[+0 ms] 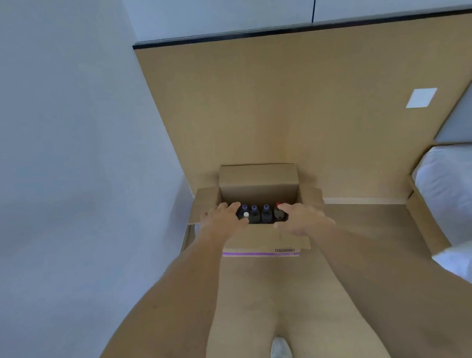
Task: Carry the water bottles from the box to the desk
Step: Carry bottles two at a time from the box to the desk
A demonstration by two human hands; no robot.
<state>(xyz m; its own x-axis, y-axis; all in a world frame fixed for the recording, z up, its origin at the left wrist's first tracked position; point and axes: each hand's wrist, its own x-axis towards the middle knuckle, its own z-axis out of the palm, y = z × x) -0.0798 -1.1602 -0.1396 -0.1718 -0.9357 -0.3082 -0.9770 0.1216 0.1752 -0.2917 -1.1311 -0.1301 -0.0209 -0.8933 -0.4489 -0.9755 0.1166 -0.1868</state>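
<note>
both hands, left hand (223, 219) and right hand (302, 219), fingers spread, were lowered over bottles (259, 214) in the box (263, 238); seemingly nothing was gripped yet; a firm grasp was needed next.

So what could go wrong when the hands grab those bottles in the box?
The dark capped bottles stand packed tight in the open brown cardboard box, so lifting one may drag or tip its neighbour. The left hand and right hand each reach in at opposite ends; grabbing two at once by the caps could mean a weak hold and a drop. The raised back flap might catch a bottle coming out.
</note>
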